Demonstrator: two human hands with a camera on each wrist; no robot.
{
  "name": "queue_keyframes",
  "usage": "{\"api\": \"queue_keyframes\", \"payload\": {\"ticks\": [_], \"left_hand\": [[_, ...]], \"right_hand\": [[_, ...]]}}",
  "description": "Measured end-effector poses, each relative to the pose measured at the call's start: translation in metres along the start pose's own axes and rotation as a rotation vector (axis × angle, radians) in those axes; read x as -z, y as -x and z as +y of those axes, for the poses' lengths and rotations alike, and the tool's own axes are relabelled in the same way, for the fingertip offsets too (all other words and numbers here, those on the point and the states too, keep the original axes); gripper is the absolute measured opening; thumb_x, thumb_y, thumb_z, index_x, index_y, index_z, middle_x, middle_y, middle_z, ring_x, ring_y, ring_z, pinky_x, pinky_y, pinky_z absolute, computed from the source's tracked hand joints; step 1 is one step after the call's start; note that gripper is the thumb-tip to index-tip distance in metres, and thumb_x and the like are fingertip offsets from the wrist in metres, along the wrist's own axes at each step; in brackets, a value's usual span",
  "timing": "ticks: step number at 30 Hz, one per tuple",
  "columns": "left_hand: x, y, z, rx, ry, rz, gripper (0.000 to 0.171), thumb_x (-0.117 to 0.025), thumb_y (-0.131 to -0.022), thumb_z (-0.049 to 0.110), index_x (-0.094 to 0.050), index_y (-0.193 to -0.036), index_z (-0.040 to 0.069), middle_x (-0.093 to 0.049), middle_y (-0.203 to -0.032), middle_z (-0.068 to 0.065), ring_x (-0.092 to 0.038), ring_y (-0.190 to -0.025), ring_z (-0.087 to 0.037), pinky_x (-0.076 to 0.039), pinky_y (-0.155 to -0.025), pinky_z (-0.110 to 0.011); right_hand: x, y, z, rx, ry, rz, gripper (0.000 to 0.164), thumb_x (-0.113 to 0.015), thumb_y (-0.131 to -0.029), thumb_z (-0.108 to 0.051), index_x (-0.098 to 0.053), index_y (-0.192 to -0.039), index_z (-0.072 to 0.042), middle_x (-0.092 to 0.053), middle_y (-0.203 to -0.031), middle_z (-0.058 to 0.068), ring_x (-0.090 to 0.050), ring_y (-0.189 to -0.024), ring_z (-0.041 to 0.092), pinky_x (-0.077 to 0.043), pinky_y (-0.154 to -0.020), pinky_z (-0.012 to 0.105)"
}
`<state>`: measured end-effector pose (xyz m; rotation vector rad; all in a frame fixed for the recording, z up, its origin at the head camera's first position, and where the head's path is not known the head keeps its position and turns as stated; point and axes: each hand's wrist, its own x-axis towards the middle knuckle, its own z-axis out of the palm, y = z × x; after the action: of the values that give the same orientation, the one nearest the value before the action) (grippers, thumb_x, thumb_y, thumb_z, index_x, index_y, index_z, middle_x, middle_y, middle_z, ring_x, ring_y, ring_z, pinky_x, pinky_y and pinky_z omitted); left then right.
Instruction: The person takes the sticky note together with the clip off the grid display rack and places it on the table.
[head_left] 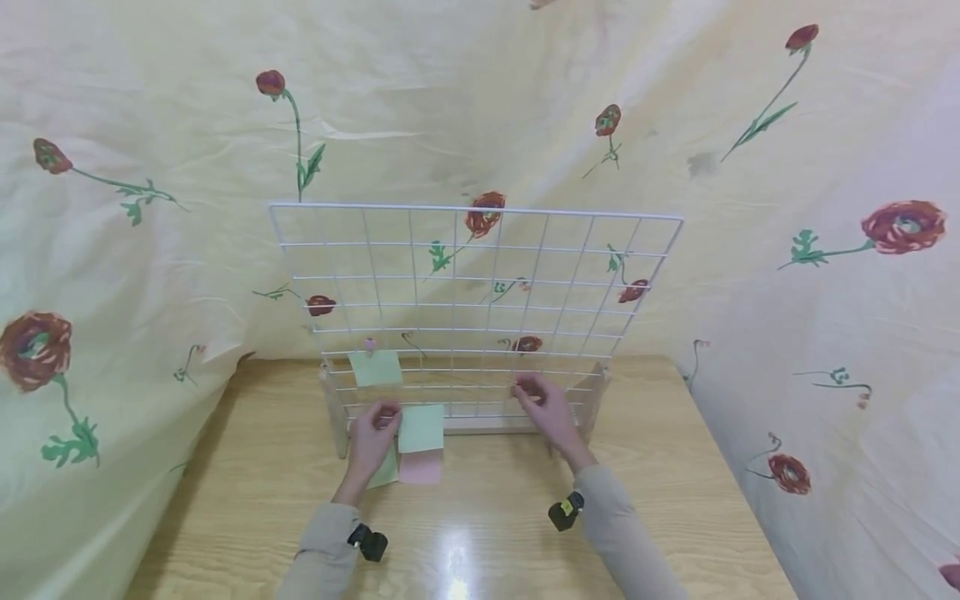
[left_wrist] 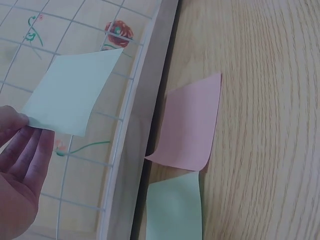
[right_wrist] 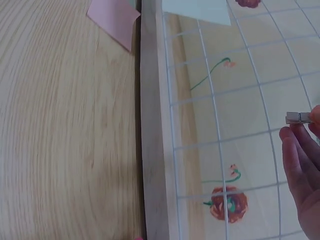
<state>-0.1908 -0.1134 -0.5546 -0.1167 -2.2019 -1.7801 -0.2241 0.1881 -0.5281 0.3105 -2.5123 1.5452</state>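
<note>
My left hand (head_left: 372, 442) pinches a pale green paper note (left_wrist: 72, 92) by one corner, in front of the white wire grid (head_left: 480, 329). Between the thumb and finger of my right hand (head_left: 549, 412) is a small clothespin (right_wrist: 298, 117), close to the grid's lower right part. On the table below the left hand lie a pink note (left_wrist: 190, 125) and another green note (left_wrist: 175, 207), their edges meeting. One more green note (head_left: 377, 368) hangs at the grid's lower left, under a small pink clip (head_left: 370, 343).
The grid leans in a wooden stand (head_left: 491, 425) with upright side pieces. Beneath it is a wood-grain table (head_left: 645, 500). A flower-patterned cloth (head_left: 150, 275) covers the walls behind and at both sides.
</note>
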Motion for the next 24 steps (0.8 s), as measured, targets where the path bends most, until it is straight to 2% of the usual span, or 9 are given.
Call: {"api": "queue_keyframes", "payload": {"ticks": [5, 9, 12, 18, 21, 24], "left_hand": [[0.008, 0.006, 0.023, 0.016, 0.016, -0.013, 0.012, -0.058, -0.084, -0.018, -0.058, -0.097, -0.018, -0.062, -0.092, -0.032, -0.062, -0.083, -0.049, -0.056, -0.070, -0.020], [0.015, 0.009, 0.025, -0.005, -0.011, -0.021, 0.012, -0.058, -0.085, -0.018, -0.057, -0.096, -0.020, -0.061, -0.092, -0.033, -0.062, -0.085, -0.048, -0.056, -0.074, -0.021], [0.020, 0.010, 0.020, -0.019, -0.027, -0.006, 0.012, -0.059, -0.084, -0.019, -0.058, -0.096, -0.019, -0.061, -0.092, -0.032, -0.063, -0.085, -0.045, -0.055, -0.075, -0.020], [0.031, 0.015, 0.006, 0.041, -0.030, 0.024, 0.014, -0.060, -0.084, -0.017, -0.059, -0.099, -0.016, -0.063, -0.094, -0.031, -0.065, -0.085, -0.040, -0.053, -0.072, -0.014], [0.036, 0.018, -0.009, 0.086, -0.025, 0.039, 0.016, -0.060, -0.085, -0.016, -0.059, -0.101, -0.015, -0.063, -0.097, -0.031, -0.065, -0.087, -0.037, -0.051, -0.073, -0.012], [0.040, 0.020, -0.024, 0.125, -0.035, 0.058, 0.017, -0.060, -0.087, -0.012, -0.060, -0.103, -0.013, -0.064, -0.100, -0.029, -0.066, -0.088, -0.030, -0.051, -0.075, -0.011]], "right_hand": [[0.008, 0.002, 0.006, 0.003, 0.002, -0.039, 0.022, -0.064, -0.094, -0.015, -0.064, -0.109, 0.000, -0.070, -0.099, 0.008, -0.064, -0.095, 0.026, -0.056, -0.077, 0.035], [0.016, 0.004, 0.008, 0.000, -0.003, -0.040, 0.023, -0.063, -0.094, -0.014, -0.062, -0.110, 0.003, -0.069, -0.100, 0.012, -0.063, -0.095, 0.029, -0.056, -0.078, 0.036], [0.022, 0.007, 0.009, 0.014, 0.010, -0.024, 0.020, -0.063, -0.093, -0.010, -0.063, -0.109, 0.003, -0.068, -0.100, 0.014, -0.064, -0.094, 0.031, -0.057, -0.077, 0.038], [0.036, 0.020, -0.001, 0.075, 0.032, -0.034, 0.018, -0.061, -0.093, 0.001, -0.060, -0.106, 0.012, -0.066, -0.100, 0.025, -0.063, -0.093, 0.041, -0.057, -0.076, 0.048], [0.043, 0.027, -0.008, 0.079, 0.040, -0.061, 0.019, -0.060, -0.093, 0.002, -0.059, -0.108, 0.014, -0.065, -0.101, 0.027, -0.063, -0.093, 0.041, -0.057, -0.077, 0.047], [0.047, 0.029, 0.002, 0.083, 0.049, -0.085, 0.019, -0.060, -0.093, 0.002, -0.059, -0.108, 0.014, -0.065, -0.101, 0.026, -0.064, -0.092, 0.038, -0.057, -0.078, 0.043]]}}
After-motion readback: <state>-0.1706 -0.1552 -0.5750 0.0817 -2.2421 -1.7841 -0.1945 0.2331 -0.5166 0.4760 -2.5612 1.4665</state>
